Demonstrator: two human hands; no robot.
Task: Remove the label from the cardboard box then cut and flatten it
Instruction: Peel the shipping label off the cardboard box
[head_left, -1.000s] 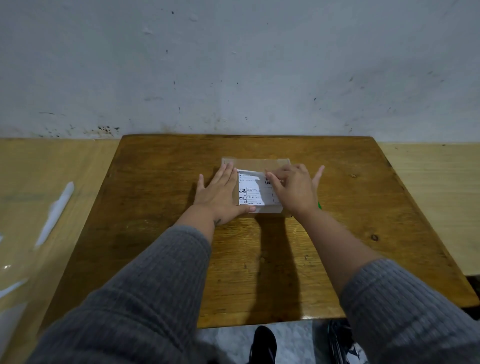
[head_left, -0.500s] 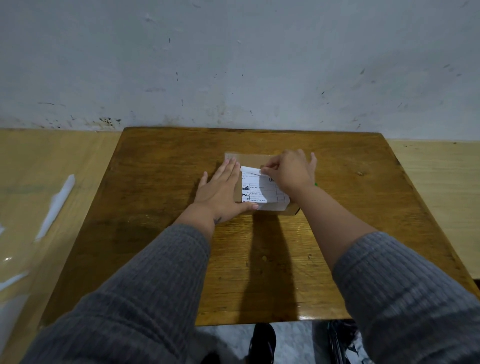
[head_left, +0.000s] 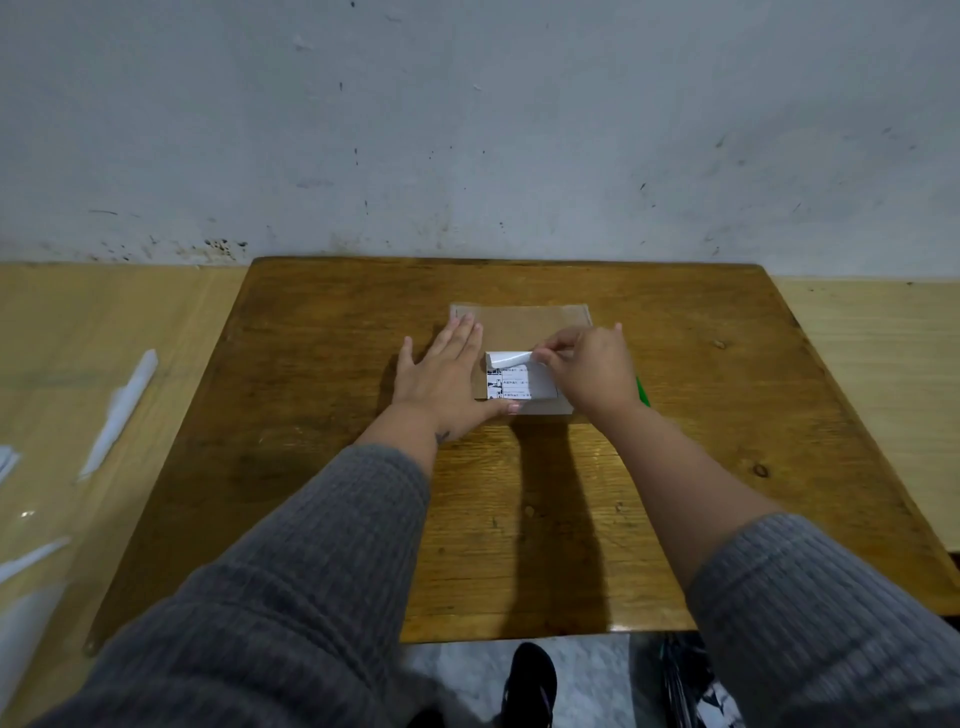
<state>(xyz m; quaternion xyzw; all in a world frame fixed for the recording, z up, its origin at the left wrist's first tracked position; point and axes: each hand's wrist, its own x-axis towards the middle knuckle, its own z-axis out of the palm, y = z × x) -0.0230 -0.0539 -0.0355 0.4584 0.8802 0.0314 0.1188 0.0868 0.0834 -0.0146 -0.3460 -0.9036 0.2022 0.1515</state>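
Mid-frame, your flat, spread left hand (head_left: 441, 382) on the box (head_left: 524, 325), your right hand (head_left: 592, 371) fingers (pinched tight) on the label (head_left: 511, 376) and its curled top edge.

Both forearms are covered by grey ribbed-knit sleeves. The left sleeve (head_left: 291, 582) is drawn down almost to the wrist; the right sleeve (head_left: 826, 618) is pushed back, so that most of the forearm is left bare. A fine horizontal rib pattern is seen across the knit of both. A small dark marking is seen at the wrist of the left hand (head_left: 441, 384). No rings, watch or gloves are worn on the left hand or on the right hand (head_left: 592, 369). A black shoe (head_left: 530, 680) is worn on one foot, visible below.
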